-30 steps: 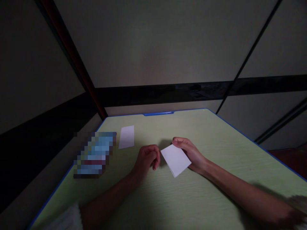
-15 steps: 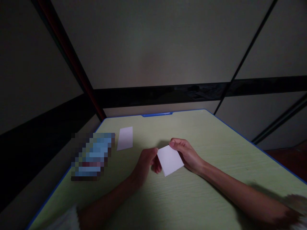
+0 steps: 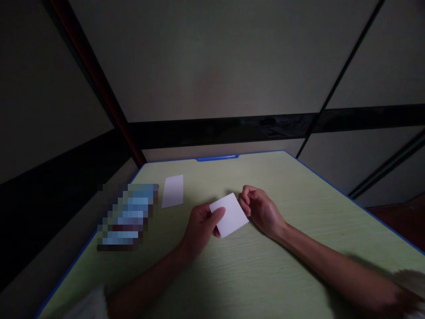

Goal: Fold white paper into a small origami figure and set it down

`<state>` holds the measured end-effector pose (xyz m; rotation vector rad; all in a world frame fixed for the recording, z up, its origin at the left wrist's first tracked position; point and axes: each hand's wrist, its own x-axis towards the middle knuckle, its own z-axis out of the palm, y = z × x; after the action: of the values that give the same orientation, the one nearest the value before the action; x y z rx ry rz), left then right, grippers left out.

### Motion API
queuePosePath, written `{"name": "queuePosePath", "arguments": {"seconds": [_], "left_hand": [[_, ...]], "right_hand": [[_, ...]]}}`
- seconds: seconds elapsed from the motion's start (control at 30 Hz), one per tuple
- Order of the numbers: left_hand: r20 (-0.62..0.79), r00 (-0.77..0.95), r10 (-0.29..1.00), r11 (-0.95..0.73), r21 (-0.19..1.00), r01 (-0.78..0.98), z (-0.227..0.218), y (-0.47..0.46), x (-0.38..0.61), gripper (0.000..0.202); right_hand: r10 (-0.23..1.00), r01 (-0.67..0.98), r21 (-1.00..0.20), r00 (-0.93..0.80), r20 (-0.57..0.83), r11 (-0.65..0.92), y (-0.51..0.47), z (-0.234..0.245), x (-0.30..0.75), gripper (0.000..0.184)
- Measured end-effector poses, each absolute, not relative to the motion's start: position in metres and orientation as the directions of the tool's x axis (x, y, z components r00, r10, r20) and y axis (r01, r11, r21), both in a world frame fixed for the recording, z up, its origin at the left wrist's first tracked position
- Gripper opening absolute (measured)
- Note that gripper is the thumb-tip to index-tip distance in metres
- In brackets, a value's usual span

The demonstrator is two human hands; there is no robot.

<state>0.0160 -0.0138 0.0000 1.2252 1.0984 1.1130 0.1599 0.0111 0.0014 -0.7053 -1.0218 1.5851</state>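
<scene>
Head view: left hand (image 3: pixel 201 228) pinches white card (image 3: pixel 232 215); right hand (image 3: pixel 265 215), fingers loosely curled, at its three o'clock; white sheet (image 3: pixel 173 191), ten; pixelated object (image 3: pixel 133 212), nine.

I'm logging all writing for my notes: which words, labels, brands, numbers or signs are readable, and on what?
No text is readable.
White paper in the left hand: no writing visible.
White sheet on the table: none visible.
Pixelated item: too blurred to tell.
</scene>
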Motion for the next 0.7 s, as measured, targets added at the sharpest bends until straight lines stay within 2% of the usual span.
{"name": "queuePosePath", "arguments": {"seconds": [0.23,0.47,0.7], "left_hand": [[-0.020,0.007,1.000,0.020,0.993,-0.120,0.003,-0.012,0.016,0.025],[0.028,0.072,0.997,-0.018,0.990,-0.140,0.000,-0.010,0.014,0.025],[0.078,0.064,0.995,-0.075,0.996,-0.047,0.000,-0.011,0.014,0.027]], "right_hand": [[0.948,-0.413,-0.908,-0.311,0.063,-0.075,0.009,0.005,0.160,0.015],[0.917,-0.316,-0.949,-0.381,0.118,-0.010,0.007,0.000,0.160,0.020],[0.868,-0.149,-0.986,-0.477,0.141,0.078,0.007,-0.008,0.161,0.034]]}}
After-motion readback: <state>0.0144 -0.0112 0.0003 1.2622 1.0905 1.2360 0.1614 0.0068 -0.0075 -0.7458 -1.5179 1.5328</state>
